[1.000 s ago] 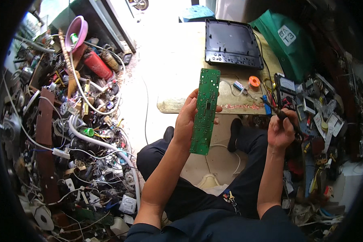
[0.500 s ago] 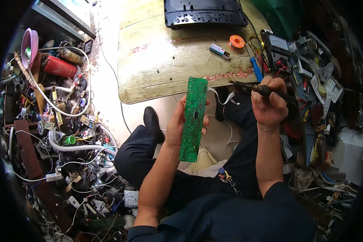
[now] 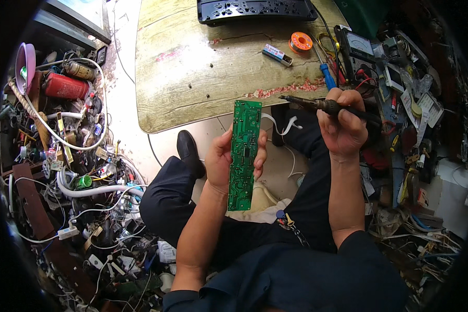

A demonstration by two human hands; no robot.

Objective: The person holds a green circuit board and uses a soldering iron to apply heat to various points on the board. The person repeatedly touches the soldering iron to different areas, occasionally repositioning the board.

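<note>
My left hand (image 3: 221, 161) grips a long green circuit board (image 3: 244, 156) upright above my lap, thumb on one long edge and fingertips round the other. A white ribbon cable (image 3: 279, 127) trails from behind the board's upper right side. In my right hand (image 3: 343, 125) is a soldering iron (image 3: 327, 106), held like a pen. Its tip points left, just right of the board's upper end and apart from it. Black cord or handle runs off to the right of that hand. The palm side of my left hand is partly hidden behind the board.
On the wooden table (image 3: 182, 52) are a black plastic housing (image 3: 255, 13), an orange solder spool (image 3: 300, 42), a small box (image 3: 277, 54), a blue-handled screwdriver (image 3: 327, 76) and several tiny dark bits. An analog multimeter (image 3: 359, 47) stands at right. Piled parts and cables flank my legs.
The view has shifted a little, so the table sits further left. The board stands slightly more upright, and my left fingers show more along its right edge. Both hands keep their holds.
</note>
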